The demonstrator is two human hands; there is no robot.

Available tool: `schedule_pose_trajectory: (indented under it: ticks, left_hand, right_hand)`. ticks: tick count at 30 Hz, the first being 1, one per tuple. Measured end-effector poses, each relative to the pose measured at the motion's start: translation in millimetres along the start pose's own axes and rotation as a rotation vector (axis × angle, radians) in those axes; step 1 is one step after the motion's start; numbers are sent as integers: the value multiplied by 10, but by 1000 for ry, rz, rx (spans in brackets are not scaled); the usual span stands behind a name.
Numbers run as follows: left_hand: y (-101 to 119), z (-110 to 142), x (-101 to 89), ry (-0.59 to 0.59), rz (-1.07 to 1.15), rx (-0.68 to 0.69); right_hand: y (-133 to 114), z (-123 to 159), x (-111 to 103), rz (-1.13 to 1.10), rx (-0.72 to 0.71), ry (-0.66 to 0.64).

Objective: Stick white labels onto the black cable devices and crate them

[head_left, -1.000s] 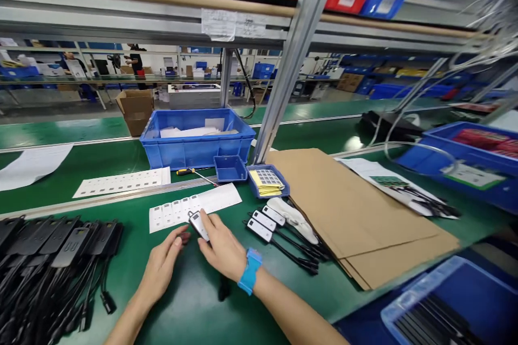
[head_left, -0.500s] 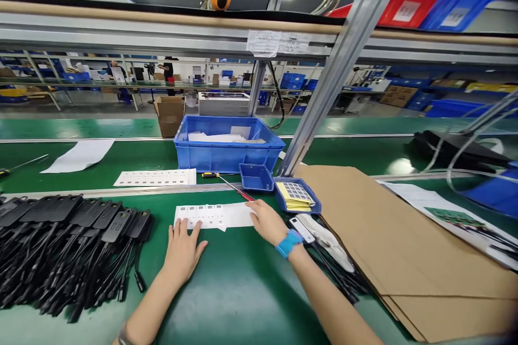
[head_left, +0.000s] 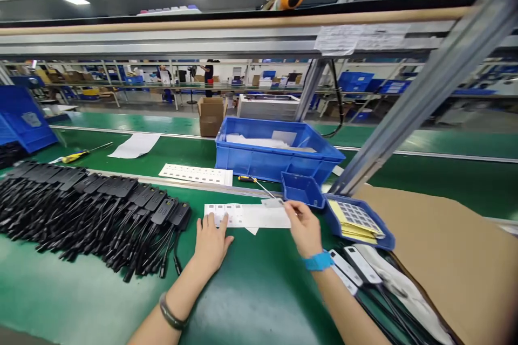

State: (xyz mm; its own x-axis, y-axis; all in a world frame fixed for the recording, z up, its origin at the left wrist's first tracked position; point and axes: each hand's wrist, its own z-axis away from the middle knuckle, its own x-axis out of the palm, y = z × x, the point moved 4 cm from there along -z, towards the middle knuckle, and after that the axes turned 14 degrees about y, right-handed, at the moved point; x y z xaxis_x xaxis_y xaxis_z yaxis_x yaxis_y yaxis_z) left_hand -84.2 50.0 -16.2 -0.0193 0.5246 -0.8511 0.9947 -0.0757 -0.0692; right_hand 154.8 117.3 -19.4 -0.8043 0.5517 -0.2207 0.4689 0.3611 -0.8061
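Observation:
A white label sheet [head_left: 263, 216] lies on the green bench, with small dark-printed labels on its left part and a bare right part. My left hand [head_left: 212, 241] rests on the sheet's left end, fingers spread and pressing it down. Pinched between thumb and fingers of my right hand [head_left: 304, 226] is a thin pale label [head_left: 273, 202], held just above the sheet's right part. A blue band circles my right wrist. To the left, several black adapter-like boxes with cables [head_left: 165, 210] lie in a row.
Behind the sheet stand a large blue bin [head_left: 259, 159] with papers and a small blue tray [head_left: 301, 190]. A screwdriver [head_left: 259, 184] lies before them. At right are a tray of yellow-backed labels [head_left: 356, 221], white-labelled devices [head_left: 362, 264], cardboard [head_left: 449, 248] and a slanting metal post [head_left: 421, 97].
The view has turned left, so things appear further right. My right hand now holds a label off the sheet, and one fewer column of labels shows there. My left hand stays on the sheet.

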Motion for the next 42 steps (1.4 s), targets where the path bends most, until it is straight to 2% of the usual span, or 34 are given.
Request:
schedule_pose_trajectory:
  ticks: [5,9,14,16,19,21,24,27,31,34,38,42]
  left_hand:
    - [-542,-129,-362,85,-245,-283]
    - [-927,-120,-643,158,-381,-435]
    - [-1141,-53,-729,68,-368,-528]
    - [-1133,-70,-739,100,-313,-500]
    - [-1007,-138,-745,170,-108,-450]
    - [-840,-170,-701,123,138,-463]
    - [-449,-140,-548,-54,660,-536]
    - [1,-9,-351,-313,1205,-676]
    - [400,175,-214,-604,1678,-879]
    - [496,249,-205,-722,1797,-975]
    - [518,270,-225,-771,1785,-922]
    - [554,268,-237,-821,1838,-886]
  right_hand:
    - [-41,246,-171,-176,244,49]
    - [-204,435,-148,-226,238,-29]
    - [-341,482,-116,-236,189,-87]
    - [-368,483,-117,-262,204,-94]
    - [-402,502,-119,-337,264,-113]
    - [-430,525,-118,-410,313,-135]
    - [-475,564,-112,-529,388,-176]
    - [-508,590,-120,-596,432,-197]
    - [-533,584,-146,-571,439,-231]
    - [-555,565,-156,-522,454,-281]
    - [-605,558,-149,-451,441,-351]
    - [-631,562,-161,-342,397,-335]
